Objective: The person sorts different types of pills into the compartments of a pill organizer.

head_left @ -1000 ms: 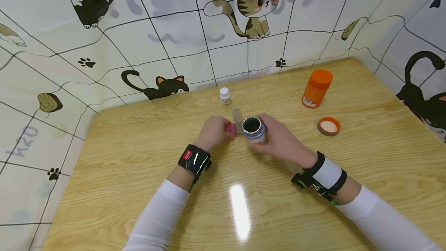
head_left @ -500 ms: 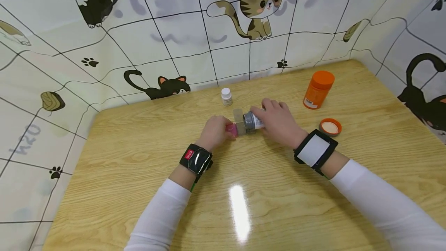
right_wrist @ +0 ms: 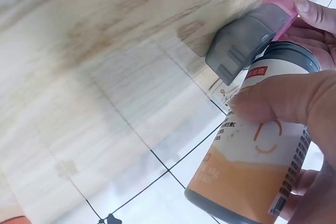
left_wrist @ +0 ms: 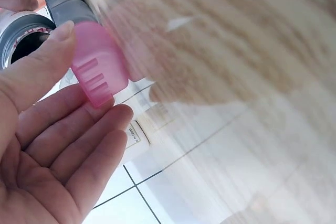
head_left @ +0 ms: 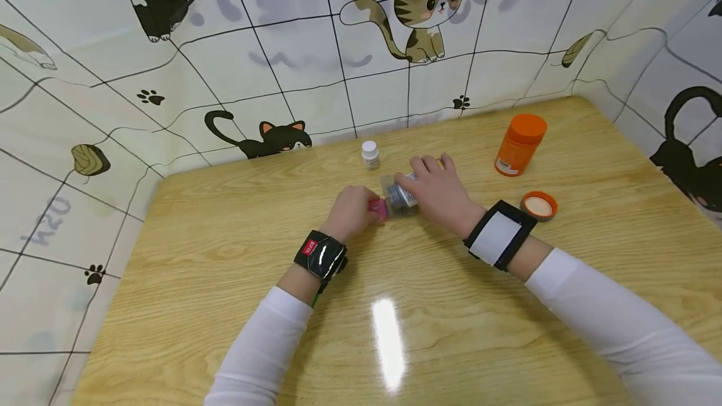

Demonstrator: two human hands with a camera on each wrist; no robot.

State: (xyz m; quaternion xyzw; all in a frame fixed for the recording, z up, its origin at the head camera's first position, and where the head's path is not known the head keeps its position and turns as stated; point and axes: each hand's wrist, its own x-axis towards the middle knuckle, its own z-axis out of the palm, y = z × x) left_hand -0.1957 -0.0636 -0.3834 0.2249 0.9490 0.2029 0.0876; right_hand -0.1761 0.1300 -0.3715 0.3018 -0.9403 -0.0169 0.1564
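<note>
My left hand [head_left: 346,212] pinches the pink end of a small pill box [left_wrist: 100,59] between thumb and fingers, steadying it on the table. The box's grey translucent part [right_wrist: 244,35] reaches right, with a clear lid raised at its back in the head view. My right hand [head_left: 442,196] grips an uncapped supplement bottle [right_wrist: 249,145] with a white and orange label and grey base. The bottle is tipped on its side, its dark mouth facing left, right over the grey compartments. Its contents are hidden in shadow.
A small white bottle [head_left: 370,155] stands capped behind the pill box. At the back right is an orange bottle [head_left: 520,145] with its cap on. An upturned orange-rimmed cap [head_left: 539,205] lies in front of it. Cat-printed walls [head_left: 316,80] border the wooden table [head_left: 237,218].
My right hand has turned the bottle from nearly upright to tipped leftward and brought its mouth over the grey part of the pill box. The left hand keeps its pinch on the pink end.
</note>
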